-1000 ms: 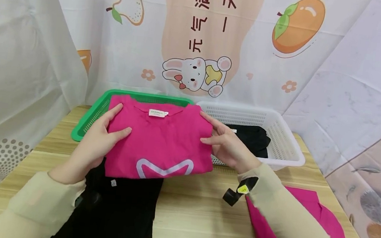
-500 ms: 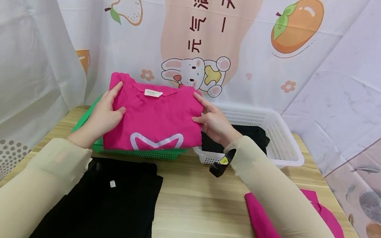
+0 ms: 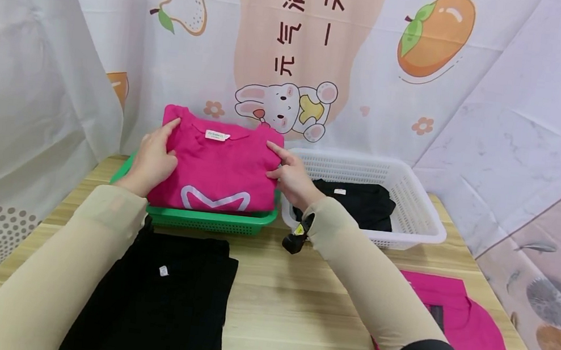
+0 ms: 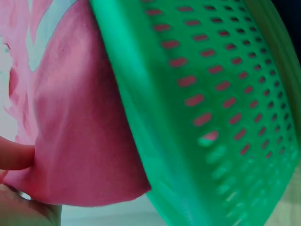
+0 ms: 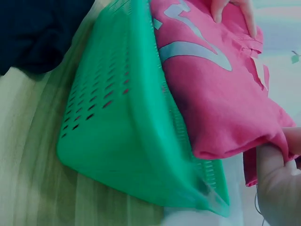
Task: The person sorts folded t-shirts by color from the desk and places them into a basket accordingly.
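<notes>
A folded pink shirt (image 3: 220, 166) with a white neck label and a pale printed outline is tilted in the green basket (image 3: 209, 220), its lower edge inside the front rim. At its left side my left hand (image 3: 151, 158) pinches the fabric between thumb and fingers. My right hand (image 3: 292, 179) grips the opposite side the same way. The right wrist view shows the right thumb and fingers (image 5: 277, 183) around a fold of the shirt. In the left wrist view, a lower corner of the shirt (image 4: 89, 122) lies against the basket's rim.
A white basket (image 3: 423, 230) holding folded black clothing (image 3: 359, 203) stands right of the green one. Black clothing (image 3: 169, 306) lies on the table's front left. Another pink garment (image 3: 479, 338) lies at the front right, partly behind the right sleeve. A printed curtain hangs behind.
Both hands have carried the pink shirt from over the table, up and away from me, then lowered its bottom edge into the green basket. The basket's front rim now shows.
</notes>
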Available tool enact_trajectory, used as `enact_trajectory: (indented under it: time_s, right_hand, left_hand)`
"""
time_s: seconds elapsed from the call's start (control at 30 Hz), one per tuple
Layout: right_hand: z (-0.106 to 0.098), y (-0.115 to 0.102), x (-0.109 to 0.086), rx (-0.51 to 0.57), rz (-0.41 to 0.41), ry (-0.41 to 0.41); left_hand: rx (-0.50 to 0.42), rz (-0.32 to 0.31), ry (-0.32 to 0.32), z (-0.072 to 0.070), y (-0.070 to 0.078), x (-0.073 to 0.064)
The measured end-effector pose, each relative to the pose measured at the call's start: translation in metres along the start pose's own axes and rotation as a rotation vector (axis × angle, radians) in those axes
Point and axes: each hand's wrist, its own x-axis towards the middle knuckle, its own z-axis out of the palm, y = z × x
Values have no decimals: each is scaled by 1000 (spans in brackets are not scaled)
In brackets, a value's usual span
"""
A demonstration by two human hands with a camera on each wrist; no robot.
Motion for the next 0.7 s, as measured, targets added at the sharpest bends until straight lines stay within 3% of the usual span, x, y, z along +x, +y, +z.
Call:
enact_trajectory:
  time_s: [0.23, 0.53, 0.7]
  right_hand:
    - [12, 18, 6, -233, -39, 63]
    - [23, 31, 9, -361, -40, 40]
    - [21, 31, 6, -343, -78, 57]
  left_hand:
    - [49, -15, 9, 11, -20, 6]
    - [76, -32, 16, 19, -39, 5]
    - [84, -19, 86, 19, -49, -1]
